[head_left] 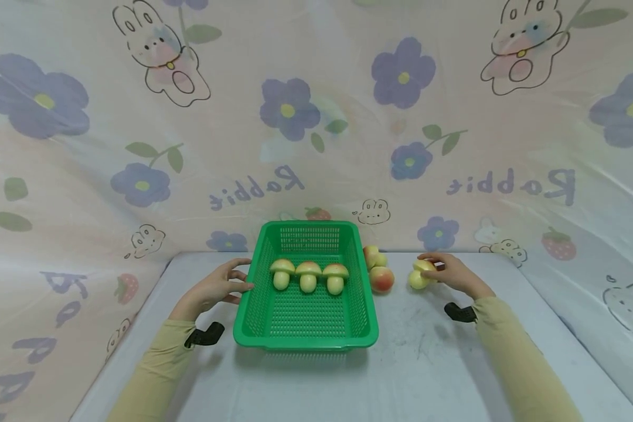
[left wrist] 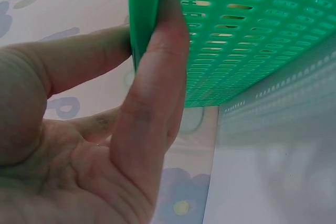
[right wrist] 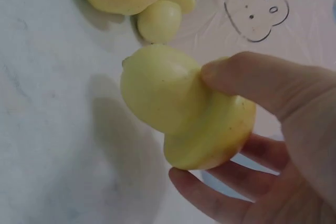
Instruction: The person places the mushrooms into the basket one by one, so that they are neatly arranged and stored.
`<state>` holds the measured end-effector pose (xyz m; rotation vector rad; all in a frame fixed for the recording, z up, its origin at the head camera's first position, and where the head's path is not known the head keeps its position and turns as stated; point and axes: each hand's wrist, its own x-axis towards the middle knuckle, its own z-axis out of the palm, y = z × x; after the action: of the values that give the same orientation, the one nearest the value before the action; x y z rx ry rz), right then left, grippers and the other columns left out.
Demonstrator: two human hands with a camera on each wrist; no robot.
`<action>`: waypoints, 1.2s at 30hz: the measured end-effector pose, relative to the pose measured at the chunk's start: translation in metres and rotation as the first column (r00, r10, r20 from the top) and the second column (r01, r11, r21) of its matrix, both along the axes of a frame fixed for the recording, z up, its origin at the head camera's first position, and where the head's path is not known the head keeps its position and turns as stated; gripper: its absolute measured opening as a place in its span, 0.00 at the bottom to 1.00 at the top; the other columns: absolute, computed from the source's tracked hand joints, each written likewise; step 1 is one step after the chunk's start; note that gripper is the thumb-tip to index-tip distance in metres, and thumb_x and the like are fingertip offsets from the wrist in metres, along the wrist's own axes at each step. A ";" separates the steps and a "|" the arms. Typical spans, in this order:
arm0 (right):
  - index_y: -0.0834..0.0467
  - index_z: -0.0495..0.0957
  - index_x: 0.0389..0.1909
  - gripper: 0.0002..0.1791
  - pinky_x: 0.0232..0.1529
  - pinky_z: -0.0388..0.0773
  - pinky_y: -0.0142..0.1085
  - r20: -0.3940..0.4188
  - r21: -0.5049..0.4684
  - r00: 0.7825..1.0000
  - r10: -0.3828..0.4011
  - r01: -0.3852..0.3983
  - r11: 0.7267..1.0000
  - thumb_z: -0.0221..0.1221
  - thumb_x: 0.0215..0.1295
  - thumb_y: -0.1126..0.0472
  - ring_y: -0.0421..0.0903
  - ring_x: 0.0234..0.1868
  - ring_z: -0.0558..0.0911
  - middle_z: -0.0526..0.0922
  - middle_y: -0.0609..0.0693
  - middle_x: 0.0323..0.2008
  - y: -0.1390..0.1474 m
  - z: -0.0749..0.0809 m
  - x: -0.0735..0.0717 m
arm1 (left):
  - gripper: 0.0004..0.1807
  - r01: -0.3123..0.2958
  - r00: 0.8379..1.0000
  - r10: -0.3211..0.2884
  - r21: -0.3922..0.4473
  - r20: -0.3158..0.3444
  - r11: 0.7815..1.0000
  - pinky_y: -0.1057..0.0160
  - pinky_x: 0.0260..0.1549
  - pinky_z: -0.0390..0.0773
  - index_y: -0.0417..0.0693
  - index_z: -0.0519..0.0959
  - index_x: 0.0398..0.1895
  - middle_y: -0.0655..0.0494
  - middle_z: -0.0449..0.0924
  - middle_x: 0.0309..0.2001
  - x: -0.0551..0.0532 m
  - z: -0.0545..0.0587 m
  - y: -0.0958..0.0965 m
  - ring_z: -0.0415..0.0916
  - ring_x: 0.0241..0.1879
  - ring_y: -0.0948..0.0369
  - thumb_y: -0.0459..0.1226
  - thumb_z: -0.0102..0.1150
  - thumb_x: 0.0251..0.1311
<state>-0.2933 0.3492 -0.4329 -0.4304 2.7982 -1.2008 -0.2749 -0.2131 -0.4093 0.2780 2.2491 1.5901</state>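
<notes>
My left hand (head_left: 223,287) grips the left rim of a green plastic basket (head_left: 306,343), as the left wrist view shows, with the thumb (left wrist: 84,59) and a finger (left wrist: 157,72) on either side of the edge. Three toy mushrooms (head_left: 308,268) lie in a row inside the basket, red-tinged caps toward the back. Right of the basket, my right hand (head_left: 451,274) holds another mushroom (right wrist: 163,87) by its cap between thumb and fingers. The pale rounded stem points away from the palm.
Just beyond the basket's right wall lie a round red-and-yellow piece (head_left: 382,279) and a mushroom (head_left: 371,256) behind it. The white tabletop (head_left: 417,363) ends at a printed cloth (head_left: 343,158) hanging at the back.
</notes>
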 end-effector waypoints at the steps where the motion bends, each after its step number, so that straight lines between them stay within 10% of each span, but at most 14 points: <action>1: 0.67 0.69 0.62 0.27 0.39 0.79 0.42 -0.006 0.003 1.000 0.006 -0.006 1.000 0.62 0.65 0.60 0.63 0.50 0.76 0.70 0.69 0.56 0.000 0.002 0.001 | 0.40 0.000 1.000 0.000 -0.002 -0.001 1.000 0.54 0.34 0.83 0.47 0.51 0.74 0.40 0.69 0.49 0.000 0.000 0.000 0.76 0.40 0.53 0.34 0.62 0.62; 36: 0.58 0.75 0.59 0.26 0.52 0.75 0.49 -0.183 0.095 0.954 0.237 -0.222 0.970 0.66 0.61 0.55 0.55 0.52 0.77 0.77 0.52 0.54 -0.090 0.102 0.017 | 0.40 0.009 1.000 -0.009 -0.010 -0.011 1.000 0.54 0.34 0.83 0.46 0.51 0.74 0.40 0.69 0.48 0.001 0.003 0.001 0.76 0.39 0.53 0.33 0.60 0.63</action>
<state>-0.2761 0.2594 -0.3306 -0.8838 2.8349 -1.0548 -0.2736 -0.2123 -0.4066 0.2952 2.2601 1.5763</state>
